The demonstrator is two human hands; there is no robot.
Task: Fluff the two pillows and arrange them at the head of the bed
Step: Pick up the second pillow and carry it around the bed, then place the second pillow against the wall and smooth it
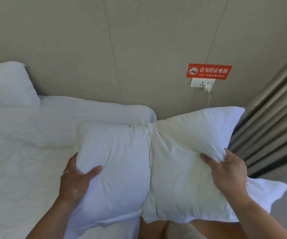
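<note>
I hold a white pillow (156,166) up in front of me, over the right edge of the bed. It is pinched in along its middle, with a deep crease running top to bottom. My left hand (77,181) grips its left end, thumb pressed into the front. My right hand (225,171) clutches a fold of fabric at its right end. A second white pillow (6,83) lies at the far left, leaning against the wall at the head of the bed.
The bed (27,152) is covered in a rumpled white duvet and fills the left half. On the beige wall are a red no-smoking sign (209,71) and a socket with a charger (202,83). Grey curtains (268,118) hang on the right.
</note>
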